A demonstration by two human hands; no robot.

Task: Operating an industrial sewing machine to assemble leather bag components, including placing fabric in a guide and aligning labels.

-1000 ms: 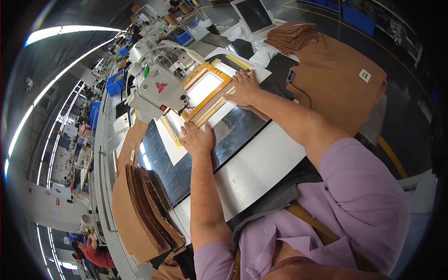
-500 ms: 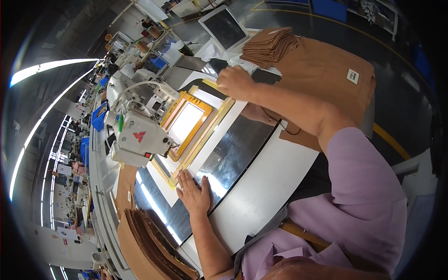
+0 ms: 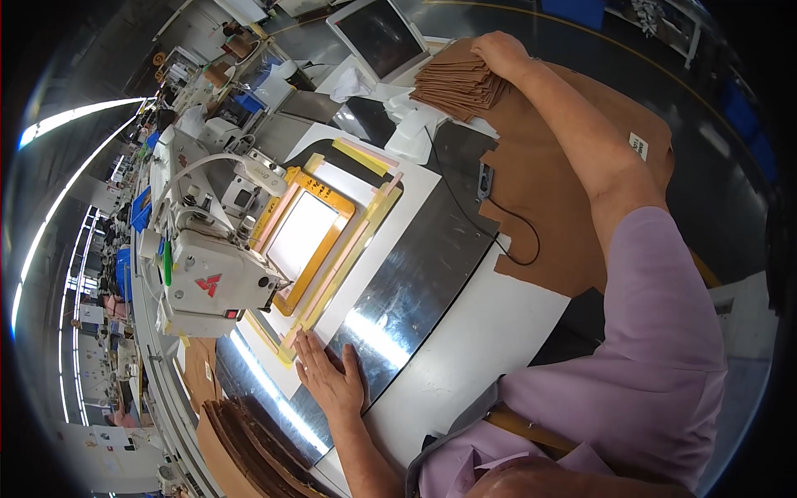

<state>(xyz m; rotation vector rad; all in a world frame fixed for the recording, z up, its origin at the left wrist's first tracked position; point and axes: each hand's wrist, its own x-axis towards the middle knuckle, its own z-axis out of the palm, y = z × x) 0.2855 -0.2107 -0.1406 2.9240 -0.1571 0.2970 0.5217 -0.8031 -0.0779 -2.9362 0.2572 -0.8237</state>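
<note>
My left hand [image 3: 330, 379] lies flat with its fingers stretched out, the fingertips on the near corner of a white template sheet [image 3: 398, 217] on the metal bed. My right hand [image 3: 502, 56] reaches to the far right, its fingers curled at the top of a stack of brown fabric pieces [image 3: 455, 86]; its fingertips are partly hidden. The template has yellow and pink strips along its opening. Inside lies a yellow-orange clamp frame [image 3: 329, 245] around a bright white window, under the head of a white sewing machine [image 3: 217, 286].
The stack sits on a large brown sheet [image 3: 556, 199]. A small grey device [image 3: 485, 181] with a black cable lies at that sheet's edge. A tablet-like screen [image 3: 380, 40] stands behind. Dark brown curved pieces [image 3: 249, 440] are piled at the lower left.
My right hand has moved from the template's far corner out to the brown fabric stack. My left hand stays flat by the template's near corner. The whole view has shifted slightly.
</note>
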